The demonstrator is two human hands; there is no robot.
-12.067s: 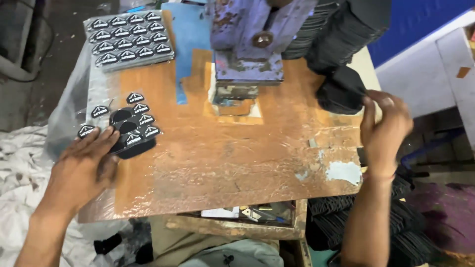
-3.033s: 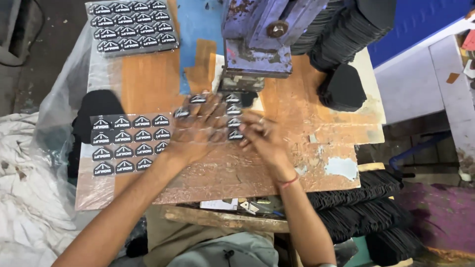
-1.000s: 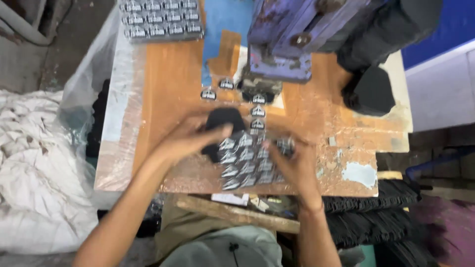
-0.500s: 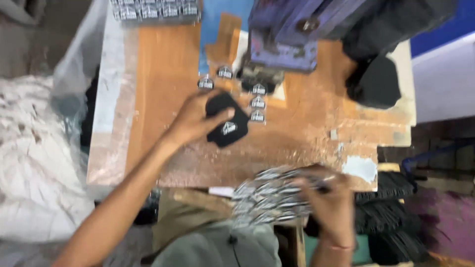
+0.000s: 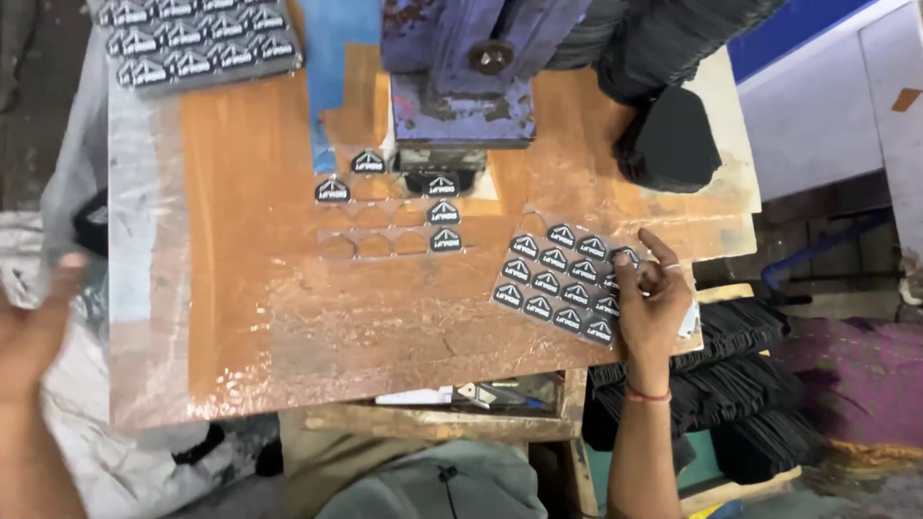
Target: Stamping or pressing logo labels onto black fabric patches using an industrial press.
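One right hand (image 5: 649, 308) pinching clear sheet of black badges (image 5: 562, 284) on table (image 5: 288, 317).

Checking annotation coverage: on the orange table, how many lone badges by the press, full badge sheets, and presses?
Lone badges: 5
Badge sheets: 2
Press: 1
Total: 8

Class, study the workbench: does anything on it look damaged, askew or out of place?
Yes. The wooden bench top is worn and blotchy, with pale patches. Four loose black badges lie scattered below the purple press, unlike the tidy sheet of badges at the right hand.
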